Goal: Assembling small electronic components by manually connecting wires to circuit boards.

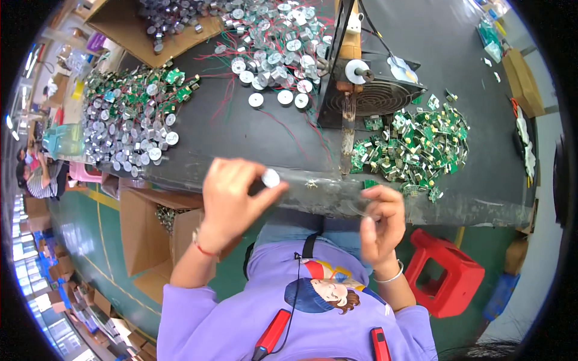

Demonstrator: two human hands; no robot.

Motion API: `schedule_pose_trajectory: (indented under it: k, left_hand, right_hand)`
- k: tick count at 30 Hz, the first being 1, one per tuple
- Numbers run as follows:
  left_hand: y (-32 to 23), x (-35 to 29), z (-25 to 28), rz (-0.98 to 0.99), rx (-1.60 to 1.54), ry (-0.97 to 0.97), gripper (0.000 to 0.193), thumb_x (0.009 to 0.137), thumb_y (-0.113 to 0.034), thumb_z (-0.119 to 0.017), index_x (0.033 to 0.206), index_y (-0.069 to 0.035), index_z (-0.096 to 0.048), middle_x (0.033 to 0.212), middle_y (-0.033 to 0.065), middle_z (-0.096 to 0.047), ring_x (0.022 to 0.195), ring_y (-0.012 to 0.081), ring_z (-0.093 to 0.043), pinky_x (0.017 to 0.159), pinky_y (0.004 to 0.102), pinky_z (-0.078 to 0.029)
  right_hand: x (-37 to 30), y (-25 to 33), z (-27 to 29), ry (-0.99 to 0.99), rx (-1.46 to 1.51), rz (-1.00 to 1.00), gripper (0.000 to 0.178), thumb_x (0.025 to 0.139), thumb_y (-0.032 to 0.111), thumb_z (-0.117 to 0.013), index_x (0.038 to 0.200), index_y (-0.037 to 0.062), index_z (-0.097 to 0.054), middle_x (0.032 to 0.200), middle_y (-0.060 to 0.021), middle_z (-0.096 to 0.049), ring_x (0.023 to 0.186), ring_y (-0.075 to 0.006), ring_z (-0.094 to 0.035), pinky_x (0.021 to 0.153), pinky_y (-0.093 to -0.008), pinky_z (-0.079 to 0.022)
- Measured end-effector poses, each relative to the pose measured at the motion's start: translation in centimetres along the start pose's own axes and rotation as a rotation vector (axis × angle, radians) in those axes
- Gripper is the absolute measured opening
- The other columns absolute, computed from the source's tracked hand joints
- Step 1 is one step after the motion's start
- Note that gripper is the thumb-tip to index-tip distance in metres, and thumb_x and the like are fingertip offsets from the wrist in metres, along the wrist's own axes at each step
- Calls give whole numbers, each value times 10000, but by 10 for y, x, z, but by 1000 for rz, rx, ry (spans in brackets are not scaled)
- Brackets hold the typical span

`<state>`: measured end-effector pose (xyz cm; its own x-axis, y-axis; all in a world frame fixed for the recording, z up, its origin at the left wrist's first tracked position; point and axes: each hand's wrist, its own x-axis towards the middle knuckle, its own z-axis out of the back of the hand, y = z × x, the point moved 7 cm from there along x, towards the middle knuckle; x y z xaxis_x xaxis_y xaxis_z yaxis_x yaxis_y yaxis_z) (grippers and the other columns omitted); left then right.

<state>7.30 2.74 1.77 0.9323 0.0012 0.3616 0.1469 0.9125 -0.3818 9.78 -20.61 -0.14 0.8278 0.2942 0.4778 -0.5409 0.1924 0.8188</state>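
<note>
My left hand (232, 194) is raised at the table's near edge, thumb and fingers closed on a small round motor (271, 177) with a white face. Across from it, to the right, my right hand (383, 221) has its thumb and fingertips drawn together. A faint thin line shows by those fingertips, but blur hides what they hold. Ahead of my hands lies a heap of round motors (274, 57) with red and green wires. A pile of small green circuit boards (421, 144) lies beyond my right hand.
Motors joined with green boards (129, 117) are piled at the left. A cardboard box (180, 42) of motors lies behind them. A black fan (376, 96) stands beside a white spool (356, 71). Below are an open carton (144, 231) and a red stool (442, 274).
</note>
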Motion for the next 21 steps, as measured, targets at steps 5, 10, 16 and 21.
schedule_pose_trajectory:
  k: [5, 10, 16, 21]
  left_hand:
    - [-43, -19, -19, 10, -472, 81, 308, 700, -225, -796, 866, -33, -623, 812, 83, -648, 704, 251, -617, 672, 353, -479]
    - [-11, -40, -32, 485, -1073, 448, 263, 721, -71, -741, 901, -26, -555, 809, 23, -589, 754, 80, -555, 721, 242, -461]
    - [-61, -36, -58, 459, -1559, 1040, 234, 855, -95, -656, 1036, -22, -526, 800, -5, -580, 776, 59, -564, 717, 224, -450]
    - [-29, -9, -24, 269, -923, 367, 58, 869, -62, -653, 864, -7, -636, 663, -29, -604, 581, 0, -490, 509, 183, -379]
  right_hand:
    - [-2, 12, -48, 282, 244, -300, 239, 789, 43, -705, 877, -4, -488, 1007, -164, -654, 502, -79, -563, 459, -218, -452]
    - [-16, 1, -27, 305, 197, -338, 279, 808, -15, -678, 713, 58, -426, 749, -102, -649, 627, -125, -607, 548, -244, -457]
    - [-9, 10, -23, 170, 282, -215, 221, 781, -30, -691, 695, 38, -500, 730, -93, -645, 548, -147, -562, 491, -269, -429]
    - [2, 11, 18, 6, -40, -71, 199, 772, -42, -682, 735, 39, -504, 774, -84, -645, 541, -152, -540, 491, -273, -423]
